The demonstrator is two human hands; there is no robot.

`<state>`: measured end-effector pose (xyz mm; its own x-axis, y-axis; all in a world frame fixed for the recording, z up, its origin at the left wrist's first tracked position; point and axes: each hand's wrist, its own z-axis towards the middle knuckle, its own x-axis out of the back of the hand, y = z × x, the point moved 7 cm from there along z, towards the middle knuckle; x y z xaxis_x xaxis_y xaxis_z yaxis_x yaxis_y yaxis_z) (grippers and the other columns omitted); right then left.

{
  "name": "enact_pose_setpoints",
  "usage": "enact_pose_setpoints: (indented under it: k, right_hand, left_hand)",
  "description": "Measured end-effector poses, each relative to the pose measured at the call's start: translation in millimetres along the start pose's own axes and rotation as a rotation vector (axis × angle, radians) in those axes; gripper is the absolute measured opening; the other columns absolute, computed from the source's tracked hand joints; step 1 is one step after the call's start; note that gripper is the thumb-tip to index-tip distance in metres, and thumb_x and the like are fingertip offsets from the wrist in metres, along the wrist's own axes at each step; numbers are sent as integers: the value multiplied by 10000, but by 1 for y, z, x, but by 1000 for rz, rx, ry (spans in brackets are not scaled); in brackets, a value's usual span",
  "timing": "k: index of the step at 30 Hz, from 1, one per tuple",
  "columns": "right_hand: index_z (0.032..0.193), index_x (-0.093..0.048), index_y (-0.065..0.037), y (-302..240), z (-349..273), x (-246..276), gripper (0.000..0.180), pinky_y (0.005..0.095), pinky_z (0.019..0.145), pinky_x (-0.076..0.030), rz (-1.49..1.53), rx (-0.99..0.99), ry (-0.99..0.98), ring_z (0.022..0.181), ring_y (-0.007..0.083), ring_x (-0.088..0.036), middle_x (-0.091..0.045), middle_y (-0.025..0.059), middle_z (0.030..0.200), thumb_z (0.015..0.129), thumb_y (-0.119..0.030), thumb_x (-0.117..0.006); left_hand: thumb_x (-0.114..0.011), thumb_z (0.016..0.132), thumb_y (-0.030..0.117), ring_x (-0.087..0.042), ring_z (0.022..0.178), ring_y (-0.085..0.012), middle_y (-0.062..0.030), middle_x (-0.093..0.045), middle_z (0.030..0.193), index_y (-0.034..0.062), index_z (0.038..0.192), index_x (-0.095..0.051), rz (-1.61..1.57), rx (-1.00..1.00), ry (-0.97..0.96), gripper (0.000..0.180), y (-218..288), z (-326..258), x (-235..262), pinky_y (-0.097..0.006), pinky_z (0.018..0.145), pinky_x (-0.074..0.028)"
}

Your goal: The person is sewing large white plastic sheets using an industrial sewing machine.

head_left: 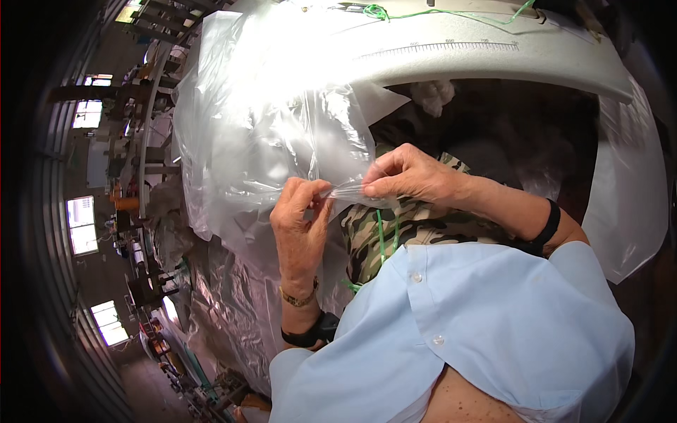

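Head view: large clear plastic bag [261, 120], crinkled and glossy, hangs off the left end of the curved white counter [493, 60] and drops past my lap on the left. Bright glare on its upper part. The counter edge carries a printed ruler strip [451, 48], thin and dark, running along the curve. A green string [437, 12] lies across the counter top near the upper edge. A second clear plastic sheet [627, 204] hangs at right, below the counter's right end.

My left hand [300, 222]: fingers curled, thumb and forefinger pinched shut on the bag's lower edge. Gold bracelet and black wristband on that wrist.

My right hand [412, 176]: also closed in a pinch, on the same edge of the bag, just right of the left hand. A short stretch of film is pulled taut between the two. Black band on the right forearm.

Below the hands: camouflage-patterned fabric [395, 225] on my lap, a green cord [381, 240] running over it.

Hard to make out: white fluffy lump [434, 95] under the counter, can't tell what it is. Space below the counter is dark. Workshop clutter at far left is warped by the lens and too small to identify. My light blue shirt blocks the lower right.
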<state>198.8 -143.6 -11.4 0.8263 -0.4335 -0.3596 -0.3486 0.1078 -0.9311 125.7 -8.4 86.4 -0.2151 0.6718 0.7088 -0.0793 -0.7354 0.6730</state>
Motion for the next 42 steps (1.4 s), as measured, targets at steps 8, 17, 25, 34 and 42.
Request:
enact_pose_setpoints:
  k: [8, 17, 25, 34, 42]
  right_hand:
    - [923, -672, 10, -33, -8, 0, 201, 308, 665, -466, -383, 246, 101, 665, 150, -555, -611, 69, 694, 878, -181, -630]
    - [929, -668, 27, -47, -8, 10, 183, 270, 749, -487, -403, 268, 151, 800, 106, -602, -679, 69, 830, 926, -147, -611]
    - [1126, -605, 47, 15, 22, 121, 479, 433, 958, -442, -743, 151, 991, 1111, 380, -563, -590, 295, 1165, 833, -321, -694]
    - [882, -687, 34, 1, 29, 76, 328, 392, 726, -495, -722, 64, 382, 736, 269, -659, -664, 175, 739, 841, -287, -636]
    - [899, -652, 25, -52, 5, 22, 214, 246, 683, -456, -309, 289, 336, 739, 52, -531, -621, 2, 764, 915, -188, -640]
  left_hand:
    - [-766, 752, 30, -604, 680, -235, -110, -610, 986, 17, 1147, -638, 341, -157, -26, 416, 49, 4, -2, -318, 590, -483]
    - [-716, 794, -15, -551, 569, -198, -105, -570, 760, 12, 1007, -644, 113, -174, -34, 226, 23, 15, -25, -294, 540, -439]
    - [-698, 843, -9, -422, 550, -75, -34, -545, 719, 8, 902, -648, 26, -108, 241, 79, 15, 11, -5, -227, 494, -339]
    - [-665, 895, -4, -512, 505, -30, 21, -610, 693, 1, 923, -647, -235, 122, 530, 34, -9, 7, 49, -164, 446, -346]
    - [-656, 841, -23, -592, 625, -180, -81, -610, 807, 26, 892, -651, 613, -529, 438, 70, 85, 30, 27, -303, 523, -456]
